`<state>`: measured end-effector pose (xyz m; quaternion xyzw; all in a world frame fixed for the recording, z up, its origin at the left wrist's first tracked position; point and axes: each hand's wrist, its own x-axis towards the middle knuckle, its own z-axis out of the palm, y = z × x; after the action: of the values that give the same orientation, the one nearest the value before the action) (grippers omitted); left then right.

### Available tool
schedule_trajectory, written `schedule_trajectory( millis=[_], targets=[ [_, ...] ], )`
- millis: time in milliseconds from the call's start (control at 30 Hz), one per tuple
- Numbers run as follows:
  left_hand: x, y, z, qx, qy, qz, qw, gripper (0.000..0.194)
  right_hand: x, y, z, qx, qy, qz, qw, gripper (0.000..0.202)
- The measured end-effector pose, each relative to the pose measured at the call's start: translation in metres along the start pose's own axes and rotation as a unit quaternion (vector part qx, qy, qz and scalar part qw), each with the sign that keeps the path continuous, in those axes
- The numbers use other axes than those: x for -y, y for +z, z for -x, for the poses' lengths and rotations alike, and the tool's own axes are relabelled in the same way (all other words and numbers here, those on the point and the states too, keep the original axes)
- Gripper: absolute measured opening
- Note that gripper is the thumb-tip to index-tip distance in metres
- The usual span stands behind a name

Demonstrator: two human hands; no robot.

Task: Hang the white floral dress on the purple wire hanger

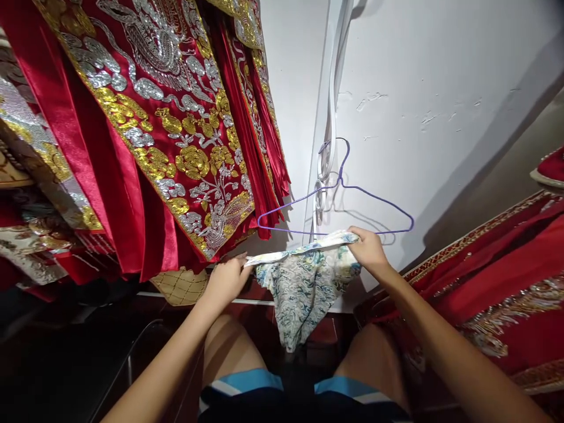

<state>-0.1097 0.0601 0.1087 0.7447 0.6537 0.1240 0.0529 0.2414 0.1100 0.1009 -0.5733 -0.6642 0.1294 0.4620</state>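
While left hand (pixel 227 279) and right hand (pixel 369 251) pinch opposite ends, the patterned cloth (pixel 299 288) hangs stretched between them; spreading looks pretty much done, but it's not on that purple hanger (pixel 341 180) just past them.

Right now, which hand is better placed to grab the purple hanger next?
Probably the right hand: it appears just below the lower bar of the purple hanger, while the left hand sits lower and farther off. Both hold the patterned cloth, so either would first loosen its grip.
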Motion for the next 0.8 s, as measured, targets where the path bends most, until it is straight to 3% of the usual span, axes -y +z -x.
schedule_trajectory(
  millis=[133, 267, 433, 533, 600, 633, 800],
  targets=[
    [-0.014, -0.009, -0.002, -0.061, 0.035, 0.095, 0.993, 0.041, 0.005, -0.023, 0.010, -0.040, 0.008, -0.005, 0.999, 0.020],
    [-0.037, -0.023, -0.014, -0.167, 0.117, 0.206, 0.957, 0.037, 0.013, -0.037, 0.013, -0.058, 0.037, -0.032, 0.997, 0.018],
    [-0.082, -0.046, -0.033, -0.250, 0.207, 0.212, 0.922, 0.027, 0.022, -0.027, 0.025, -0.030, 0.052, -0.133, 0.989, 0.010],
    [-0.107, -0.051, -0.048, -0.277, 0.213, 0.164, 0.922, 0.028, 0.029, -0.016, 0.037, -0.037, 0.053, -0.187, 0.980, 0.009],
    [-0.112, -0.048, -0.060, -0.276, 0.217, 0.136, 0.926, 0.031, 0.032, -0.013, 0.043, -0.054, 0.054, -0.190, 0.979, 0.006],
    [-0.111, -0.046, -0.065, -0.274, 0.226, 0.125, 0.927, 0.030, 0.032, -0.014, 0.045, -0.069, 0.056, -0.189, 0.978, 0.012],
    [-0.092, -0.044, -0.078, -0.272, 0.263, 0.088, 0.922, 0.025, 0.010, -0.036, 0.038, -0.211, 0.064, -0.207, 0.953, 0.083]
  ],
)
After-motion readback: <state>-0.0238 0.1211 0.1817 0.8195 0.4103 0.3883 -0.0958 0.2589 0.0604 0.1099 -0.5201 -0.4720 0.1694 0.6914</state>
